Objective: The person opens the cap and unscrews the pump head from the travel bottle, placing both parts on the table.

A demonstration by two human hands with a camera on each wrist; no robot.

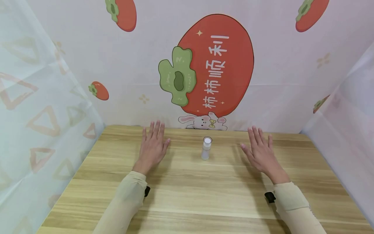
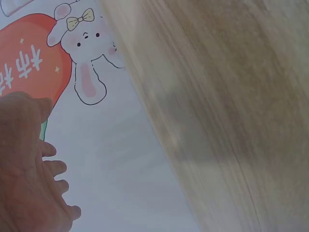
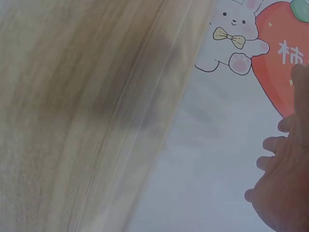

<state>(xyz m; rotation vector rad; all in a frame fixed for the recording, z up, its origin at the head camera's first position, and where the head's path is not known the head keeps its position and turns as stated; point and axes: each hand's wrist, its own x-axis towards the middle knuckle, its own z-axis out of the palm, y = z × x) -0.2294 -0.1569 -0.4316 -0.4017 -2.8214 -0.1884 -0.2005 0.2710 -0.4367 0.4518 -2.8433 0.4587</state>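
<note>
A small whitish bottle [image 1: 205, 149] with a pale round top stands upright on the wooden table, between the two hands in the head view. To its left is my left hand [image 1: 152, 149], palm down with fingers straight and pointing to the back wall. On the other side my right hand [image 1: 261, 155] has its fingers extended and its thumb spread toward the bottle. Neither hand touches the bottle or holds anything. Both wrist views show part of the left hand [image 2: 29, 169] and the right hand [image 3: 285, 169], fingers extended; the bottle does not appear there.
The wooden table [image 1: 201, 198] ends at a white back sheet [image 1: 137, 107] printed with a large red persimmon and a rabbit. Patterned sheets hang at the left [image 1: 32, 97] and right [image 1: 347, 130]. A black device [image 1: 270, 197] sits at the right wrist, another [image 1: 147, 191] at the left.
</note>
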